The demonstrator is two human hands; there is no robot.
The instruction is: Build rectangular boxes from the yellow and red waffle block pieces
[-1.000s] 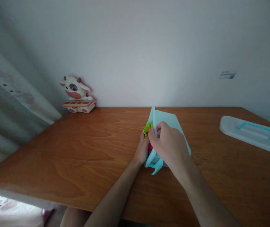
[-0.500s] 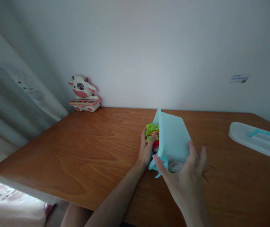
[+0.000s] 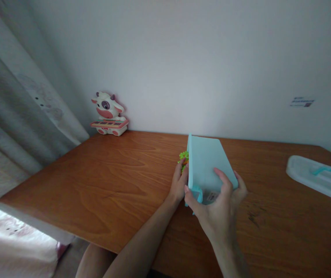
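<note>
A pale blue plastic storage box (image 3: 207, 156) is tipped on its side on the table, its mouth facing left. Bright yellow-green toy pieces (image 3: 184, 155) with a bit of orange show at the mouth; their exact kind is unclear. My left hand (image 3: 179, 183) is cupped against these pieces, its fingers curled and partly hidden by the box rim. My right hand (image 3: 221, 202) grips the box's near end, thumb by the turquoise latch (image 3: 197, 194) and fingers over the side and bottom. Most of the box's inside is hidden.
A white lid (image 3: 307, 173) with a turquoise handle lies at the right. A cow-shaped toy keyboard (image 3: 109, 116) stands at the back left against the wall. A curtain (image 3: 32, 116) hangs beside the left edge of the wooden table (image 3: 119, 181).
My right hand has closed onto the box, its fingers now resting on the side. The box has turned slightly, so less of the toy pieces shows. The view has shifted a little left.
</note>
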